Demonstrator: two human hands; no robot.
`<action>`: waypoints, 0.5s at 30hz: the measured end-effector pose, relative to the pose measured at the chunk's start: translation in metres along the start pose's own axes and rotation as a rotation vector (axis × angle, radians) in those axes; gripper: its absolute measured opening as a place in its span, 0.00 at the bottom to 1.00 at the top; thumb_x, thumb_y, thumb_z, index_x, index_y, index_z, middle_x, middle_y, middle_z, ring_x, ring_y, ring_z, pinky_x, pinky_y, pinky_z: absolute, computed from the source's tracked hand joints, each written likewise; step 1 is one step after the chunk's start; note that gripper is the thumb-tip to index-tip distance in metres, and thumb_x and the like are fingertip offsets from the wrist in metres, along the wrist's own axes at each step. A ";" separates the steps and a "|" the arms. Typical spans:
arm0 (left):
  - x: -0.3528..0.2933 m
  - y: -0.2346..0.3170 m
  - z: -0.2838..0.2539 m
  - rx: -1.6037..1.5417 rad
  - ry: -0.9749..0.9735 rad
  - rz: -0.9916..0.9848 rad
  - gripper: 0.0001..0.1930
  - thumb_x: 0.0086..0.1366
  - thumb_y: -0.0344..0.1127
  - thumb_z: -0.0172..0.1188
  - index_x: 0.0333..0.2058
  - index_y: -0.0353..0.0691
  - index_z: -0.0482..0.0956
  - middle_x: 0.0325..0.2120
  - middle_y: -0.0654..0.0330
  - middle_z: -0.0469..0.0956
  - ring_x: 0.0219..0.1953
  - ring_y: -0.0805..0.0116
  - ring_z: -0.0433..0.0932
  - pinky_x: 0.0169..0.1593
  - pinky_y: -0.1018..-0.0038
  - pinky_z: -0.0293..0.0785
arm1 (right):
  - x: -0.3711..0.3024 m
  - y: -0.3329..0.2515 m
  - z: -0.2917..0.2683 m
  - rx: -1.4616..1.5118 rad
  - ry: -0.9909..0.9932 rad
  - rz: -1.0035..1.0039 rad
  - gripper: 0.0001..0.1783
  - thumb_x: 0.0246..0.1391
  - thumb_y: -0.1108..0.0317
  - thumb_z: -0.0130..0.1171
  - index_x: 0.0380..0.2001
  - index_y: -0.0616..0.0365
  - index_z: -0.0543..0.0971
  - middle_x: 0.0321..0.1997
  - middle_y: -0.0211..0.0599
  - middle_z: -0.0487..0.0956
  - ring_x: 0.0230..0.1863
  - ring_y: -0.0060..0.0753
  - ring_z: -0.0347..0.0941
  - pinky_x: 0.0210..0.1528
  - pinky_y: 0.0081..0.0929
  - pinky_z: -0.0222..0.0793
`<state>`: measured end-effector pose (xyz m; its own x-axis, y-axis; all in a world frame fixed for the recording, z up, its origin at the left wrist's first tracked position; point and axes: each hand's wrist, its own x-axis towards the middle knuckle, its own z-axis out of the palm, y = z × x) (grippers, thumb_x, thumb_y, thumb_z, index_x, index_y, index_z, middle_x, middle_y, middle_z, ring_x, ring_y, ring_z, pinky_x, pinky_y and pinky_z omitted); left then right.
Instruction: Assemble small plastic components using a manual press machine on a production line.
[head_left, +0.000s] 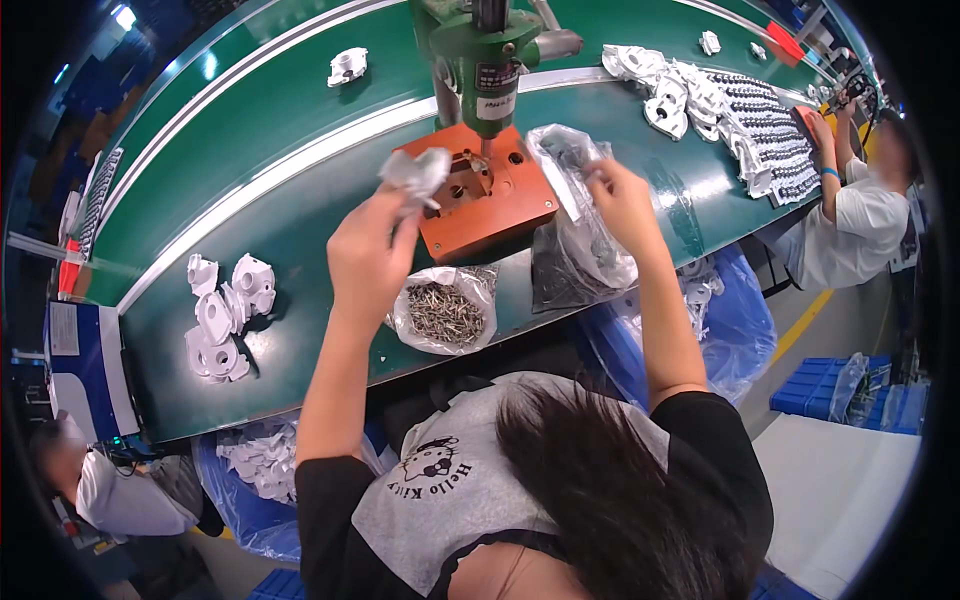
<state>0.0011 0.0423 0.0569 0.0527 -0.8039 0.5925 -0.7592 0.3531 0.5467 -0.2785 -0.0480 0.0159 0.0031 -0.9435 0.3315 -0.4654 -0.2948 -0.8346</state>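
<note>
My left hand (368, 242) grips a white plastic part (418, 172), slightly blurred, over the left side of an orange fixture block (485, 225). The block has a recess and holes in its top, below the spindle of a green press (490, 85). My right hand (625, 205) is closed, thumb and fingers drawn together, above a clear plastic bag (605, 262) to the right of the block. Whatever those fingertips hold is too small to make out. Near the table edge, between my forearms, an open bag holds many small metal pins or screws (445, 312).
White plastic parts (232, 300) lie in a group on the green table at left. More white parts (680, 95) and rows of dark pieces (770, 135) are at right. Blue lined bins (735, 310) stand below the edge. A co-worker (850, 215) sits at far right, another at far left.
</note>
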 end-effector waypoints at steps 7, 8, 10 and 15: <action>0.017 -0.014 0.065 0.359 -0.072 0.407 0.05 0.54 0.32 0.57 0.30 0.42 0.72 0.35 0.49 0.77 0.42 0.53 0.77 0.44 0.64 0.74 | -0.007 0.015 0.005 -0.206 -0.838 0.320 0.11 0.35 0.75 0.56 0.28 0.69 0.76 0.28 0.55 0.78 0.33 0.49 0.77 0.36 0.35 0.71; 0.021 -0.014 0.067 0.332 -0.123 0.368 0.06 0.55 0.34 0.57 0.31 0.41 0.72 0.36 0.47 0.77 0.42 0.51 0.77 0.45 0.64 0.74 | -0.008 0.020 0.006 -0.302 -0.800 0.212 0.12 0.35 0.76 0.56 0.28 0.69 0.76 0.28 0.56 0.77 0.34 0.52 0.76 0.37 0.37 0.70; 0.022 -0.015 0.068 0.310 -0.139 0.367 0.06 0.55 0.34 0.57 0.31 0.41 0.72 0.37 0.46 0.77 0.43 0.50 0.77 0.46 0.63 0.73 | -0.012 0.034 0.010 -0.399 -0.762 0.103 0.13 0.34 0.76 0.55 0.29 0.69 0.76 0.29 0.58 0.77 0.35 0.55 0.75 0.38 0.39 0.70; 0.018 -0.031 0.065 0.380 -0.177 0.403 0.08 0.57 0.36 0.57 0.33 0.41 0.74 0.39 0.43 0.76 0.46 0.49 0.75 0.50 0.61 0.70 | -0.017 0.016 0.013 -0.326 -0.774 0.107 0.14 0.35 0.76 0.54 0.31 0.67 0.76 0.31 0.58 0.77 0.37 0.57 0.74 0.38 0.41 0.68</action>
<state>-0.0163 -0.0140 0.0118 -0.3728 -0.7209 0.5842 -0.8783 0.4773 0.0284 -0.2740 -0.0384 -0.0088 0.4945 -0.8366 -0.2357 -0.7294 -0.2519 -0.6360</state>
